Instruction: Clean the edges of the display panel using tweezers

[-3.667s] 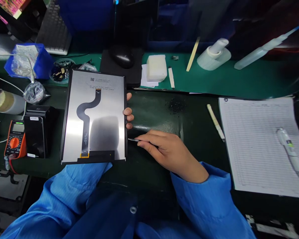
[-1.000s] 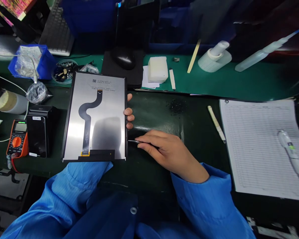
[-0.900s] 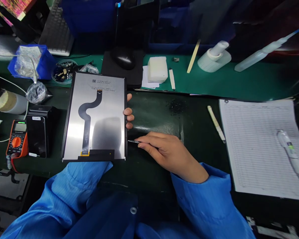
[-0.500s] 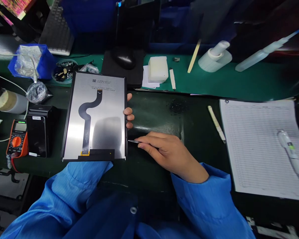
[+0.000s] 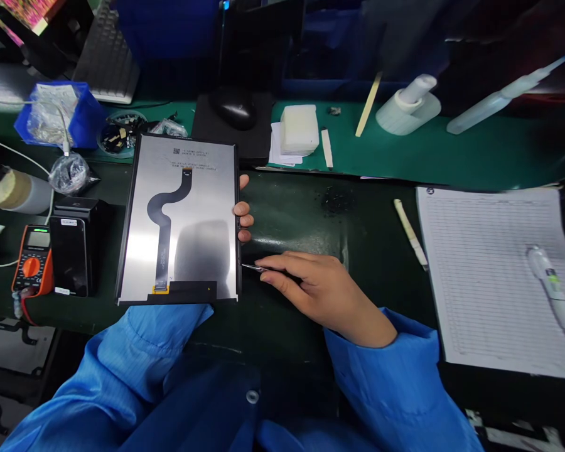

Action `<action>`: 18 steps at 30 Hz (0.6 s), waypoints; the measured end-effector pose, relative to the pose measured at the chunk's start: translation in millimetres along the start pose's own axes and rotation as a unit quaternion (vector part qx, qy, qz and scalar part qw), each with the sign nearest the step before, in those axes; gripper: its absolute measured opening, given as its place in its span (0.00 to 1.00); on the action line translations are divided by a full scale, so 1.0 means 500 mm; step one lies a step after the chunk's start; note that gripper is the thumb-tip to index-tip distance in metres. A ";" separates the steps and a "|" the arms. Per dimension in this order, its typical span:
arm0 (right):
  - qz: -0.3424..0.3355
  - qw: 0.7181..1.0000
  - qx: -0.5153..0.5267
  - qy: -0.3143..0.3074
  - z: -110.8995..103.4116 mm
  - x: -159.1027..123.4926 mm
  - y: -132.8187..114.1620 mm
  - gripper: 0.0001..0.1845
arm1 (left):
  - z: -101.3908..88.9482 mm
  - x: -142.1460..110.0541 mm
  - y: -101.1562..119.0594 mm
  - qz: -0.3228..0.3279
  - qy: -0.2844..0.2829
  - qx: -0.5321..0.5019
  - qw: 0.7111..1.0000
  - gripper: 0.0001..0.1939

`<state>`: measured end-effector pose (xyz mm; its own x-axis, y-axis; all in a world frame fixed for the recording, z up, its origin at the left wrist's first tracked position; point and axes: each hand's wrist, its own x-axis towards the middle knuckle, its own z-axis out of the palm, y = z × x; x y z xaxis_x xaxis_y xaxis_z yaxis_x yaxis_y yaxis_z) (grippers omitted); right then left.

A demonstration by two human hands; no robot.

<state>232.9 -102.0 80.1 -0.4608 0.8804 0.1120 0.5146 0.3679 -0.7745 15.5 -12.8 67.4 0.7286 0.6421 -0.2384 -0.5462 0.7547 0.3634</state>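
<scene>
**Display panel (image 5: 179,213) in my left hand (image 5: 243,210), tweezers (image 5: 252,267) at its edge**

The panel lies back side up, with a black flex cable (image 5: 162,245) curving down its silver back to a gold-edged connector (image 5: 160,289) at the bottom. It sits in front of me over the dark bench mat (image 5: 292,220). My left hand is under it, with the fingers (image 5: 245,216) curled round the right edge, gripping it.

My right hand (image 5: 327,301) lies just to the right, pinching the tweezers in a narrow grip. Their tips point at the panel's lower right edge, though they are too small to tell whether they touch it.

Left of the panel stand a black phone (image 5: 68,263) and an orange multimeter (image 5: 31,267). Beyond it are a computer mouse (image 5: 233,107) and a white foam block (image 5: 299,129). To my right, a pen (image 5: 553,292) lies on a ruled log sheet (image 5: 489,282).
</scene>
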 end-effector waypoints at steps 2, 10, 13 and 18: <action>0.015 1.000 -0.004 0.001 0.001 -0.001 0.000 0.08 | -0.004 0.000 -0.002 0.003 -0.004 -0.001 1.000 0.28; -0.038 0.999 -0.011 -0.004 -0.001 0.001 0.006 0.11 | -0.022 0.000 -0.013 0.025 -0.017 0.008 1.000 0.28; -0.011 1.000 -0.011 -0.011 -0.001 0.000 0.004 0.10 | -0.017 -0.002 -0.016 0.029 -0.020 0.002 0.999 0.27; -0.024 1.000 -0.016 -0.003 0.000 0.000 0.003 0.08 | -0.011 -0.001 -0.017 0.038 -0.001 -0.013 0.999 0.25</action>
<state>233.8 -101.4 79.0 -0.4898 0.8595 0.1458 0.5137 0.4196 -0.7483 17.7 -18.9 59.5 0.6850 0.6978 -0.2096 -0.6106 0.7067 0.3574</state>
